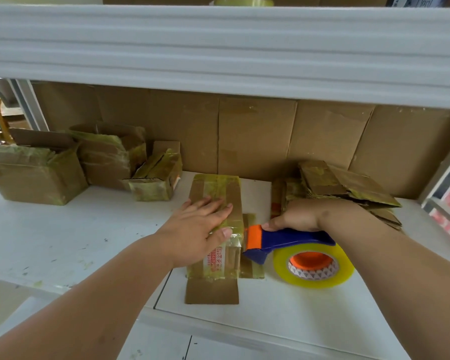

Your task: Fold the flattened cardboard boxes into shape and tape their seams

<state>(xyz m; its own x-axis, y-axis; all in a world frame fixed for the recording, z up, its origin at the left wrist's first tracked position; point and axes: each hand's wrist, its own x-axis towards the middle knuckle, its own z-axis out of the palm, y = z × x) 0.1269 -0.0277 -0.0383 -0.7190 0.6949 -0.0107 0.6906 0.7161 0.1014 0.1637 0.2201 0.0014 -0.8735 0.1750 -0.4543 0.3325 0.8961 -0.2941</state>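
A small brown cardboard box (220,189), much covered in yellowish tape, lies on the white table (63,229) in the middle of the head view. My left hand (198,227) presses flat on its top, fingers straight. My right hand (304,216) grips the blue handle of a tape dispenser (283,241) with an orange blade guard, its nose against the box's right side. The clear tape roll (313,265) sits on the dispenser. One brown flap (211,291) lies flat at the box's near end.
Several folded, taped boxes (37,172) stand at the back left. A stack of flattened boxes (348,188) lies at the back right, behind my right hand. A cardboard sheet (257,133) lines the back wall. A white shelf (218,48) overhangs the table.
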